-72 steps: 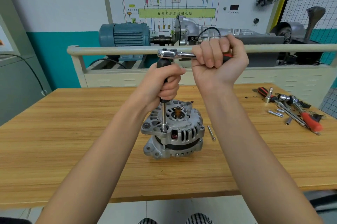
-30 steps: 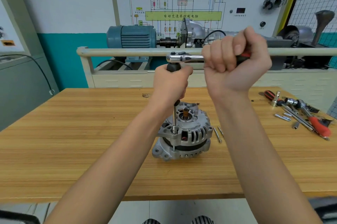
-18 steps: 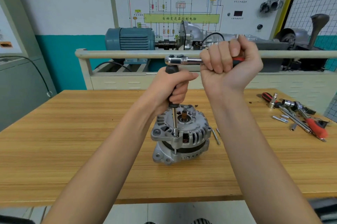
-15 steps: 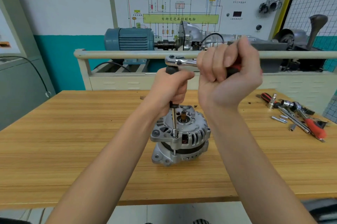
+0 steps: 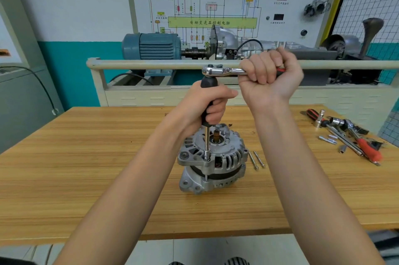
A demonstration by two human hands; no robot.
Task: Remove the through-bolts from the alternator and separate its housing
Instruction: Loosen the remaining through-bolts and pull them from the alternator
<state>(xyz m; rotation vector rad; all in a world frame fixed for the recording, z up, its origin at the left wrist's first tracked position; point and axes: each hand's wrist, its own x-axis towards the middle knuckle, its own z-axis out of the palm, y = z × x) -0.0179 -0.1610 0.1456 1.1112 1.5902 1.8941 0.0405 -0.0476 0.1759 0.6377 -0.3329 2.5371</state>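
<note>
A silver alternator [image 5: 212, 161] stands upright on the wooden table [image 5: 86, 167], shaft end up. A long extension bar [image 5: 206, 141] with a socket sits on a through-bolt at the housing's near edge. My left hand [image 5: 207, 106] grips the bar's black handle above the alternator. A chrome ratchet [image 5: 220, 70] sits on top of that handle, and my right hand [image 5: 271, 76] grips its red handle out to the right. Two removed through-bolts [image 5: 255, 160] lie on the table just right of the alternator.
Loose tools [image 5: 349, 135], with sockets, a ratchet and red-handled drivers, lie at the table's right end. Behind the table a cream rail [image 5: 151, 64] fronts a training bench with a blue motor [image 5: 151, 46] and a gearbox. A wiring panel hangs on the wall.
My right hand has swung the ratchet handle back and forth; it now points right again. A second loose bolt shows beside the alternator. My left hand keeps its grip.
</note>
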